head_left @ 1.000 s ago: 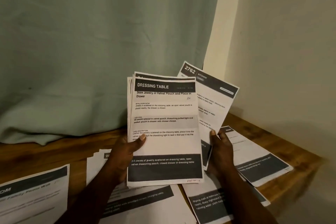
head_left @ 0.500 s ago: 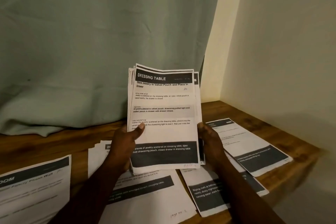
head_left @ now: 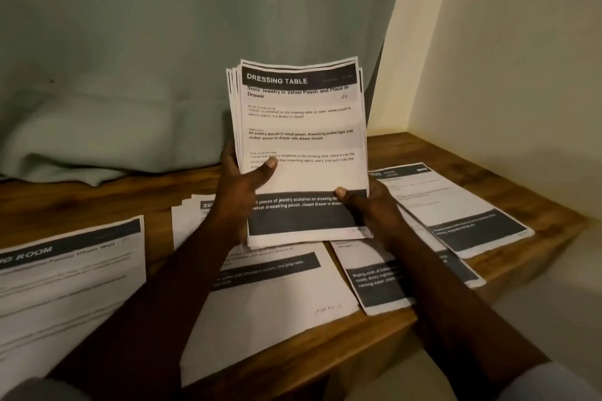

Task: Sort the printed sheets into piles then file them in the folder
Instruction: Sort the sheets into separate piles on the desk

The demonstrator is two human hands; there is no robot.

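While sorted sheets lie on the wooden table (head_left: 462, 153), left hand (head_left: 241, 192) and right hand (head_left: 371, 205) grip the "DRESSING TABLE" stack (head_left: 303, 140) above it.

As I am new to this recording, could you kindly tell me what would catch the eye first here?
The stack of sheets held up at the centre stands out first, its top page headed DRESSING TABLE, gripped by the left hand at its left edge and the right hand at its lower right corner. Below it, more printed sheets lie spread flat across the wooden table, with a pale green curtain hanging behind.
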